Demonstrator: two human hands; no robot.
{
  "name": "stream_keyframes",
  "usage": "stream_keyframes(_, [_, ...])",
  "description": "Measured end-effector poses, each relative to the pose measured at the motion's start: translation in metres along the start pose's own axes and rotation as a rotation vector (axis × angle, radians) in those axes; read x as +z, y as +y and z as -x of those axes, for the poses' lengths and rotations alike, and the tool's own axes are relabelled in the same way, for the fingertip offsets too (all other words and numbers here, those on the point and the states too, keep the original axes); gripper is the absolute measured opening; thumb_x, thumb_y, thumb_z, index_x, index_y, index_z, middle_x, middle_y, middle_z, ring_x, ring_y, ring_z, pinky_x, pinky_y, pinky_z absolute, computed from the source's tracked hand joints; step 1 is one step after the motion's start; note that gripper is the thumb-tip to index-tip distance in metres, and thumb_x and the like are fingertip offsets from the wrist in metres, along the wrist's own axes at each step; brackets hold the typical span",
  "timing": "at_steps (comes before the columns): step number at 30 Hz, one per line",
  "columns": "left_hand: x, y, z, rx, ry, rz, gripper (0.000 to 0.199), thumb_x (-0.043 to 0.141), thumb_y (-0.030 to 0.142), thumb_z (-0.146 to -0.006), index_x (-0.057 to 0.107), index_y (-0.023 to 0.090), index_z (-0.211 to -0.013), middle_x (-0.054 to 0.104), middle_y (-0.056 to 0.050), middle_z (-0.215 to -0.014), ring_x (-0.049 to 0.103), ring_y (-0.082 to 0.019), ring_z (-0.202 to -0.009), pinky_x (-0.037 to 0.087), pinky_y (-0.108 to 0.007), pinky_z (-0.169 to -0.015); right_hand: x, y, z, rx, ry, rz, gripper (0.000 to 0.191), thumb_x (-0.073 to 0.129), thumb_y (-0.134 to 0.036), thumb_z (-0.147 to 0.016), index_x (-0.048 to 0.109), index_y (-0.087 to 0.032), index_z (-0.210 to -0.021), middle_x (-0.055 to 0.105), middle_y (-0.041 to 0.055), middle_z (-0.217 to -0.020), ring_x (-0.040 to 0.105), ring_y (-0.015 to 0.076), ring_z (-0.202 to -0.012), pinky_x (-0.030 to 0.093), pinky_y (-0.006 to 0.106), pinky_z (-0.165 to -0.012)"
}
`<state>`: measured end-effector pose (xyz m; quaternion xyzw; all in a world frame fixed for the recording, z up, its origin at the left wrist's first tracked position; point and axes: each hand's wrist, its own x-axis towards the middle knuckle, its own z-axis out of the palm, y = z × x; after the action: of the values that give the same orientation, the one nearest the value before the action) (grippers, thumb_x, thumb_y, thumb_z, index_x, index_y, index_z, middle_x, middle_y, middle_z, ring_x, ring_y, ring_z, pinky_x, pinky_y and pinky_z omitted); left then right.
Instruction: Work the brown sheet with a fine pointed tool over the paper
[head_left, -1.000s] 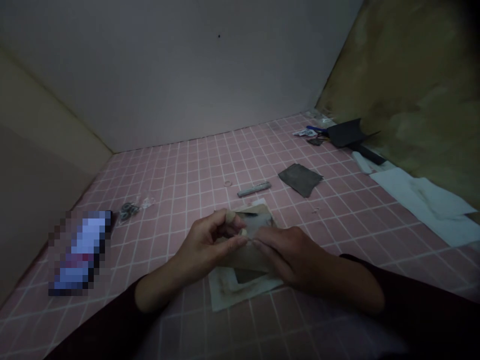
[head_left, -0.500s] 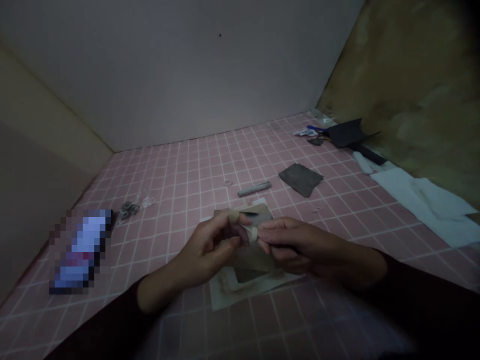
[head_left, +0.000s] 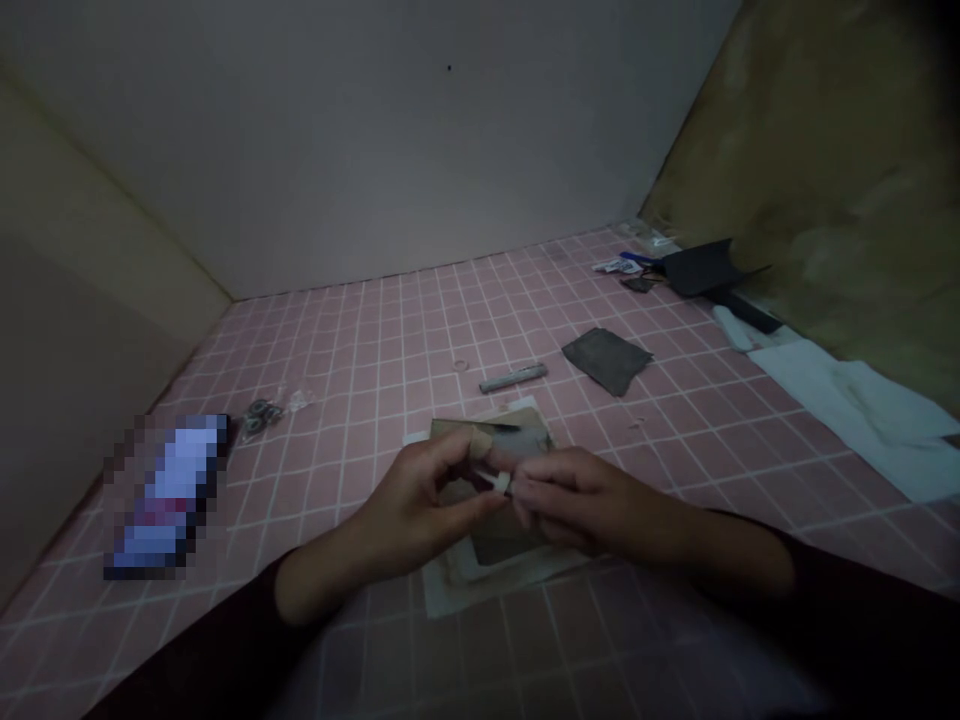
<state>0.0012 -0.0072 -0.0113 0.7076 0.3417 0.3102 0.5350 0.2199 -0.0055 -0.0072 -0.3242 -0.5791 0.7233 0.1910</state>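
Note:
My left hand (head_left: 420, 505) and my right hand (head_left: 577, 500) meet fingertip to fingertip over a small stack of paper sheets (head_left: 487, 545) on the pink tiled surface (head_left: 390, 340). Between the fingertips sits a tiny pale piece (head_left: 501, 482), pinched by both hands. A tan band wraps my left index finger (head_left: 478, 441). The top sheet is brownish with a dark patch; a white sheet lies beneath it.
A grey metal rod (head_left: 513, 378) and a dark grey square sheet (head_left: 606, 358) lie beyond the hands. Small metal rings in a clear bag (head_left: 261, 415) sit at the left, by a blurred object (head_left: 166, 497). White papers (head_left: 855, 405) and dark items (head_left: 705, 268) line the right wall.
My right hand has lifted off the sheets and come level with the left. Both hands have drawn slightly closer together and lower around the small pale piece.

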Motion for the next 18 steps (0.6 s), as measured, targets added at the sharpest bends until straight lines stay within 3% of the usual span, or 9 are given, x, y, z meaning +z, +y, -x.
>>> stream_keyframes(2, [-0.004,0.003,0.000,0.094,-0.024,-0.098,0.011,0.064,0.021,-0.091,0.062,0.016,-0.100,0.064,-0.004,-0.094,0.060,-0.015,-0.087,0.049,-0.029,-0.080,-0.006,0.000,-0.001,0.212,-0.131,-0.328,0.026,0.048,-0.038,-0.095,0.052,-0.020,-0.076,0.027,-0.0120,-0.045,0.015,0.0052,-0.035,0.014,0.018,-0.034])
stream_keyframes(4, [-0.006,0.006,0.000,0.158,-0.030,-0.177,0.009,0.064,0.020,-0.090,0.062,0.015,-0.098,0.064,-0.005,-0.093,0.060,-0.015,-0.086,0.048,-0.029,-0.079,-0.011,-0.001,-0.001,0.338,-0.207,-0.513,0.024,0.050,-0.037,-0.093,0.052,-0.020,-0.076,0.024,-0.0132,-0.044,0.008,0.0046,-0.035,0.010,0.017,-0.032])
stream_keyframes(8, [-0.006,0.010,-0.001,0.190,0.002,-0.219,0.014,0.065,0.022,-0.090,0.062,0.015,-0.102,0.063,-0.005,-0.090,0.060,-0.015,-0.083,0.049,-0.027,-0.075,-0.010,-0.001,0.002,0.373,-0.197,-0.521,0.027,0.049,-0.041,-0.093,0.052,-0.020,-0.076,0.024,-0.0127,-0.045,0.009,0.0046,-0.036,0.011,0.016,-0.032])
stream_keyframes(12, [-0.003,0.010,-0.002,0.177,0.032,-0.140,0.018,0.066,0.025,-0.089,0.062,0.013,-0.101,0.063,-0.006,-0.093,0.060,-0.014,-0.080,0.051,-0.026,-0.075,-0.001,0.004,0.006,0.280,-0.073,-0.143,0.037,0.045,-0.050,-0.095,0.049,-0.022,-0.072,0.026,-0.0107,-0.043,0.017,0.0062,-0.034,0.016,0.019,-0.034])
stream_keyframes(15, [-0.001,0.003,-0.003,0.096,0.067,-0.062,0.021,0.070,0.028,-0.086,0.063,0.013,-0.098,0.063,-0.005,-0.089,0.060,-0.013,-0.077,0.051,-0.025,-0.072,0.004,0.011,0.007,-0.068,0.151,0.444,0.028,0.049,-0.039,-0.094,0.055,-0.021,-0.074,0.051,-0.0023,-0.056,0.046,0.0109,-0.047,0.033,0.023,-0.046])
stream_keyframes(18, [0.000,-0.004,-0.005,0.011,0.103,0.033,0.020,0.071,0.029,-0.085,0.063,0.014,-0.096,0.062,-0.003,-0.085,0.060,-0.012,-0.076,0.050,-0.023,-0.069,0.005,0.017,0.005,-0.263,0.261,0.758,0.020,0.048,-0.030,-0.093,0.059,-0.021,-0.078,0.060,0.0007,-0.063,0.054,0.0139,-0.052,0.038,0.026,-0.051])
